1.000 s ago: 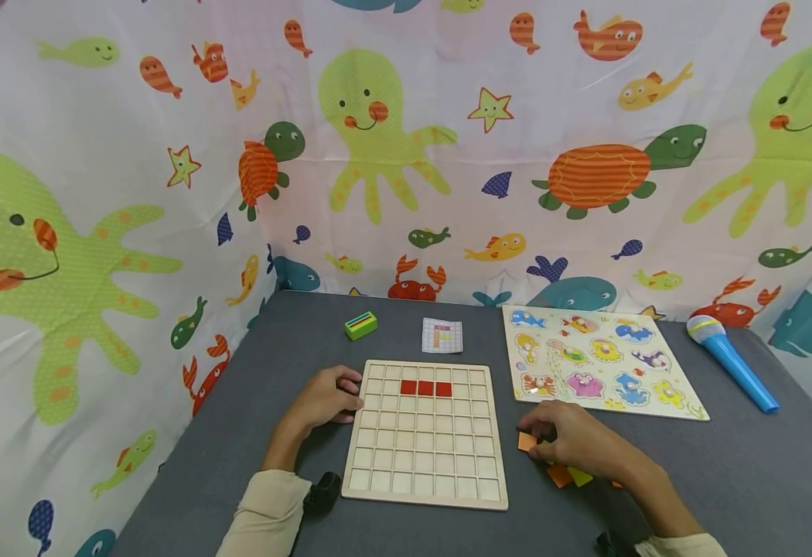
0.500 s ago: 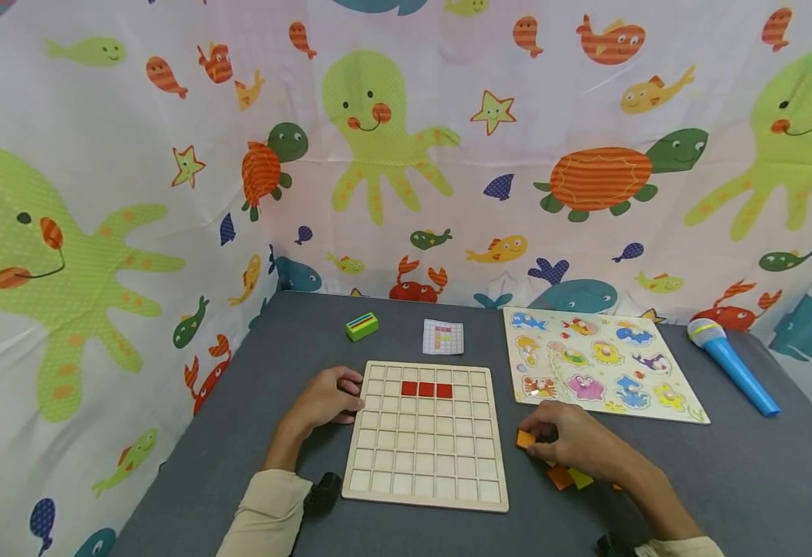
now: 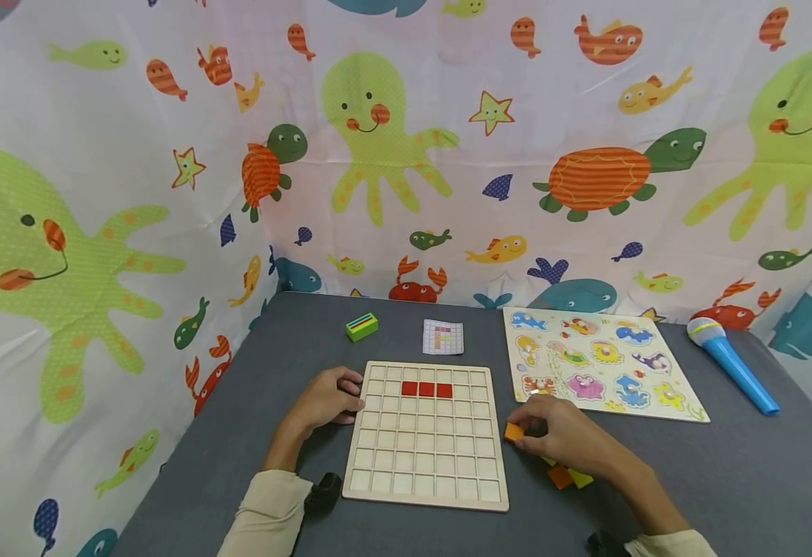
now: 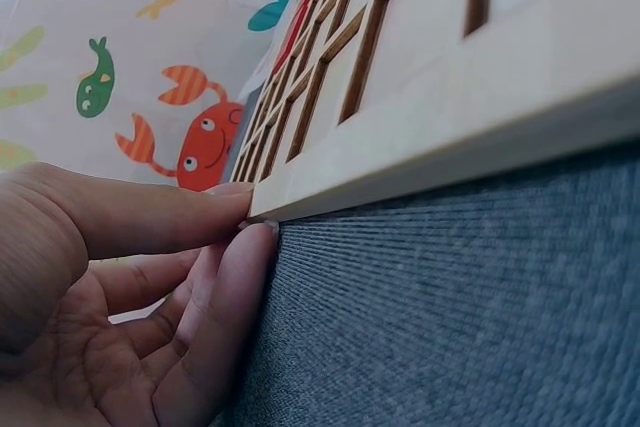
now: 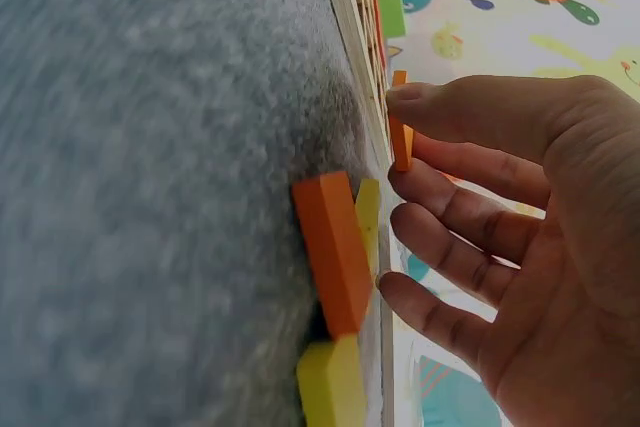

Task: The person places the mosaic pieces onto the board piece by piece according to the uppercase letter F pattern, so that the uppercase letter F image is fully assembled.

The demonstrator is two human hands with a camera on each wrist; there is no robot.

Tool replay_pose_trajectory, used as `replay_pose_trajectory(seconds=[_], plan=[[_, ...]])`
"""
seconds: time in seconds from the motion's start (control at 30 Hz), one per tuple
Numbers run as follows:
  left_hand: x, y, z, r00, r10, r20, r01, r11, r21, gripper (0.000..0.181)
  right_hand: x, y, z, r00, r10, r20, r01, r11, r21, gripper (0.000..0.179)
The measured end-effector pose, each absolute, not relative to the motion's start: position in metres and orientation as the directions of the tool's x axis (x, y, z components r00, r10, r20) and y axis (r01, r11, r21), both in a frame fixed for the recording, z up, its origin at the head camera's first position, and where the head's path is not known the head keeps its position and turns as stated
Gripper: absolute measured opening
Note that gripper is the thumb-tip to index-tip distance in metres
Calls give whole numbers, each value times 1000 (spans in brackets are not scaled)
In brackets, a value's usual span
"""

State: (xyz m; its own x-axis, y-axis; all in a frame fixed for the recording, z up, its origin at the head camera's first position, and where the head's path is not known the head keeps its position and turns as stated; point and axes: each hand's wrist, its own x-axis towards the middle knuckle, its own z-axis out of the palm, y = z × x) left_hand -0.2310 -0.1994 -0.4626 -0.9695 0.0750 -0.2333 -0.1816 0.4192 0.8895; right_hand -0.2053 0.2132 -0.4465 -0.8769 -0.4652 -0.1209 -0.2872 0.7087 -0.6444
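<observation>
A wooden grid board (image 3: 425,504) lies on the table, with a row of three red square tiles (image 3: 428,389) in its upper cells. My left hand (image 3: 325,398) holds the board's left edge, thumb and fingertip right at the rim in the left wrist view. To the right of the board, my right hand (image 3: 564,435) pinches an orange square tile (image 3: 513,432) between thumb and fingers, near the board's right edge. Below that hand lie loose tiles: an orange one (image 5: 335,252) and yellow ones (image 5: 335,382), partly hidden by the hand in the head view.
Behind the board are a small card with a coloured grid pattern (image 3: 442,337) and a green block with coloured stripes (image 3: 361,327). A sea-animal puzzle board (image 3: 604,363) and a blue toy microphone (image 3: 733,365) lie at the back right. A printed curtain (image 3: 406,170) encloses the grey table (image 3: 239,480).
My right hand has moved slightly left toward the board with the orange tile, which has come away from the loose tiles. The left hand and the board have stayed in place.
</observation>
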Motion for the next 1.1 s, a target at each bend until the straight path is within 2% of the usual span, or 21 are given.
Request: replay_pose_trajectory(seconds=[0.43, 0.93, 1.1], plan=[[-233, -199, -466, -969, 72, -238, -189, 410, 892, 44, -213, 191, -446, -849, -528, -25, -405, 680, -611, 29], [-233, -199, -465, -968, 71, -242, -193, 410, 892, 45, -218, 157, -445, -820, -571, 44, -467, 622, -628, 28], [-233, -199, -465, -967, 73, -245, -195, 407, 892, 45, -221, 146, -442, -817, -577, 22, -452, 616, -646, 30]])
